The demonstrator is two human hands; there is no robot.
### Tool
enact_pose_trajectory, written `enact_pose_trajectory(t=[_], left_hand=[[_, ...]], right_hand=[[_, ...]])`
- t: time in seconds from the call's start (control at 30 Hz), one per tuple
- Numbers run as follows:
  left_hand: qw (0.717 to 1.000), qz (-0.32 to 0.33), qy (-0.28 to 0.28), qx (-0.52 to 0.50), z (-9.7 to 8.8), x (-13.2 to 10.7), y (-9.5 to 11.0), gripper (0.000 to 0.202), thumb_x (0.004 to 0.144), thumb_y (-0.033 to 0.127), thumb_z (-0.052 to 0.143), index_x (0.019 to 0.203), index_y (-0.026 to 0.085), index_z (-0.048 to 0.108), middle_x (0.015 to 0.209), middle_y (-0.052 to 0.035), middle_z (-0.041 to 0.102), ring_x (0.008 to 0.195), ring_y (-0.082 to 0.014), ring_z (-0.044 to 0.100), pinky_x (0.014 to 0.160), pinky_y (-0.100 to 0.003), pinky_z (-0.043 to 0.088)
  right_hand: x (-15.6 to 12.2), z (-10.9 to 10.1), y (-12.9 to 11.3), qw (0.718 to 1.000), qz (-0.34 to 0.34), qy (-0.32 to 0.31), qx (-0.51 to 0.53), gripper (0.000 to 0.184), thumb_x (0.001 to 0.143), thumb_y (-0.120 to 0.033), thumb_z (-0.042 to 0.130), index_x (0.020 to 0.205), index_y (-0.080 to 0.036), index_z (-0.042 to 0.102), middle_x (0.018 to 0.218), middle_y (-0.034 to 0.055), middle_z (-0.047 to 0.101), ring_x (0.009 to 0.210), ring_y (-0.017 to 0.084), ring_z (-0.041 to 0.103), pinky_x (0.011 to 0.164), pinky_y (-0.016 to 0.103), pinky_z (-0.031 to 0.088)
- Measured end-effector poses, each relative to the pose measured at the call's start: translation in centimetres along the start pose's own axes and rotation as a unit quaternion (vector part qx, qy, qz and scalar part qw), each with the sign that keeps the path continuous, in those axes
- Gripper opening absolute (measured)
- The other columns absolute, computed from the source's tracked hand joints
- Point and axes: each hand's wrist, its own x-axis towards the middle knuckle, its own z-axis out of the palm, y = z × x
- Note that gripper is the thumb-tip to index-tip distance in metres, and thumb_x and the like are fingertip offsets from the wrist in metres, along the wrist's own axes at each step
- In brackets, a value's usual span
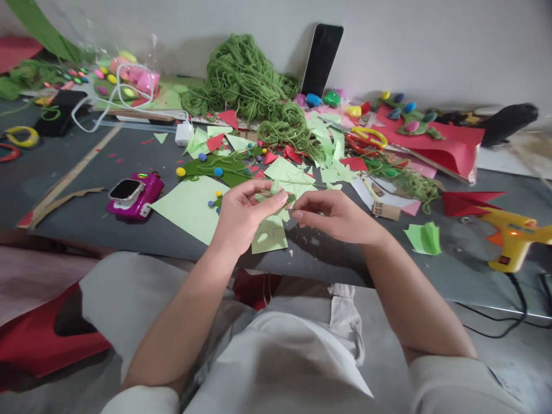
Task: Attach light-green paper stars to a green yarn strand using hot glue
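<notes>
My left hand (245,214) and my right hand (334,215) meet over the near edge of the dark grey board (107,190). Both pinch a small folded piece of light green paper (276,194) between their fingertips. A larger light green sheet (192,208) lies flat to the left of my left hand. A smaller green scrap (269,234) lies just under my hands. Behind them a dark green cut-out (224,168) carries small coloured pompoms.
A pile of green yarn (248,80) and a phone (322,58) stand against the wall. Yellow-handled scissors (366,137) and red paper (444,144) lie at the right, a yellow glue gun (513,237) at far right, a pink gadget (134,194) at left.
</notes>
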Motion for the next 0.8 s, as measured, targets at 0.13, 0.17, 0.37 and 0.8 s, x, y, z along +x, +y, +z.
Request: enact_pose_trajectory(t=[0.13, 0.17, 0.37, 0.8], left_hand=[[1.0, 0.005, -0.005, 0.006, -0.1, 0.0, -0.1, 0.034, 0.065, 0.034, 0.094, 0.091, 0.021, 0.077, 0.083, -0.0016, 0.074, 0.082, -0.02, 0.074, 0.076, -0.034, 0.062], [1.0, 0.009, -0.009, 0.005, 0.0, 0.0, -0.1, 0.033, 0.066, 0.034, 0.094, 0.091, 0.021, 0.077, 0.085, -0.0018, 0.074, 0.082, -0.0199, 0.074, 0.075, -0.034, 0.061], [1.0, 0.011, -0.013, 0.02, 0.0, 0.1, -0.3, 0.032, 0.066, 0.034, 0.093, 0.091, 0.021, 0.076, 0.084, -0.0026, 0.074, 0.083, -0.0211, 0.074, 0.071, -0.033, 0.06], [0.996, 0.049, 0.029, 0.062, -0.2, 0.4, -0.6, 0.034, 0.066, 0.036, 0.093, 0.092, 0.021, 0.076, 0.081, -0.0027, 0.073, 0.073, -0.0177, 0.07, 0.069, -0.032, 0.058]], right_hand=[[0.0, 0.0, -0.2, 1.0, -0.003, -0.004, 0.016, 0.02, 0.091, -0.037, 0.069, 0.085, -0.018, 0.066, 0.072, 0.0008, 0.064, 0.066, 0.013, 0.054, 0.065, 0.027, 0.046], [0.0, 0.0, -0.2, 1.0, -0.004, -0.004, 0.015, 0.019, 0.091, -0.036, 0.068, 0.085, -0.018, 0.066, 0.072, 0.0006, 0.063, 0.066, 0.013, 0.053, 0.064, 0.027, 0.045], [-0.1, -0.1, 0.0, 1.0, -0.005, 0.006, 0.0, 0.02, 0.091, -0.037, 0.068, 0.083, -0.018, 0.066, 0.069, -0.0006, 0.06, 0.065, 0.012, 0.05, 0.063, 0.027, 0.043], [0.2, -0.6, 1.4, 0.997, -0.035, 0.042, -0.048, 0.026, 0.088, -0.023, 0.067, 0.114, -0.022, 0.072, 0.12, 0.0063, 0.073, 0.111, 0.022, 0.066, 0.101, 0.038, 0.051]])
